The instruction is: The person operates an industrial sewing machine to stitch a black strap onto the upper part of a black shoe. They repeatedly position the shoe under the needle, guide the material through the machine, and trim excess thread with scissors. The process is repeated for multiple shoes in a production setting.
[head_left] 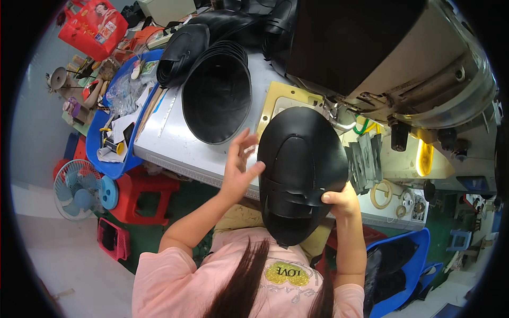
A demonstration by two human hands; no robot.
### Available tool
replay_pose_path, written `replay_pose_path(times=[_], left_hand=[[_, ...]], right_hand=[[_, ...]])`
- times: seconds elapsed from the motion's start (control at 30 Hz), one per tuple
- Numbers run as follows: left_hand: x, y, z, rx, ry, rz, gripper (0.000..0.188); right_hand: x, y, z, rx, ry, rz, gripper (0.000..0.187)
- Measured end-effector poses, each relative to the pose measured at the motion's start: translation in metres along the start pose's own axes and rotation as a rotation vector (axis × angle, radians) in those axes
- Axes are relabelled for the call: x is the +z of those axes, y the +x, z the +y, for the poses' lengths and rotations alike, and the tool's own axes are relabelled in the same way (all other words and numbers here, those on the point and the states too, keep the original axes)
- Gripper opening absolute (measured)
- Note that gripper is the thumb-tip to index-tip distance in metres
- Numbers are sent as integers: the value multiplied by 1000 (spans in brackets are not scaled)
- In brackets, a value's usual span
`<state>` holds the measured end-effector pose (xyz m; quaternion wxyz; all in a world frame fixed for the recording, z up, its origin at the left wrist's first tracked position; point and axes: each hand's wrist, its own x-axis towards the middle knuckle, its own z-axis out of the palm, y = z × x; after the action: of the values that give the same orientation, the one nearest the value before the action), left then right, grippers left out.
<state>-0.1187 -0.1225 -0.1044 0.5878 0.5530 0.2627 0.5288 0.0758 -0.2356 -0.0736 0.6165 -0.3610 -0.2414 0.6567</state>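
Note:
A black leather shoe upper [299, 153], an oval piece with a stitched curved seam and a strap across it, is held up in front of my chest. My right hand [342, 200] grips its right edge, thumb on top and the other fingers hidden beneath. Beside the left edge, my left hand [242, 164] is raised with its fingers apart, holding nothing. Beyond that hand, a fanned stack of black oval leather pieces [216, 100] lies on the white table [183, 143]. Another pile of black uppers [183, 50] sits to its left.
A sewing machine [392, 63] overhangs the right side, its yellow plate [294, 93] behind the upper. Grey strips [365, 161] hang near it. A blue tray [108, 164] of scraps adjoins the table's left. A red stool [143, 196], a fan [78, 191] and a blue bin [416, 265] stand lower.

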Motion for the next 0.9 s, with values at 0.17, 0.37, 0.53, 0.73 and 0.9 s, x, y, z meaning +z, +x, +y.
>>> replay_pose_path(times=[0.17, 0.37, 0.53, 0.73, 0.9], left_hand=[[-37, -11, -30, -903, -934, -486, 53], [-20, -10, 2, -826, -1021, -512, 51], [-18, -16, 1, -807, -1059, -498, 51], [-21, -17, 2, -826, -867, -421, 50], [-12, -18, 18, 302, 593, -265, 46]], right_hand=[[-11, 0, 7, -6, 81, 0, 60], [-15, 0, 12, -88, 18, -2, 64], [-24, -2, 10, -62, -74, 15, 71], [-20, 0, 7, -90, -82, 36, 67], [2, 7, -1, -52, -172, 136, 62]])
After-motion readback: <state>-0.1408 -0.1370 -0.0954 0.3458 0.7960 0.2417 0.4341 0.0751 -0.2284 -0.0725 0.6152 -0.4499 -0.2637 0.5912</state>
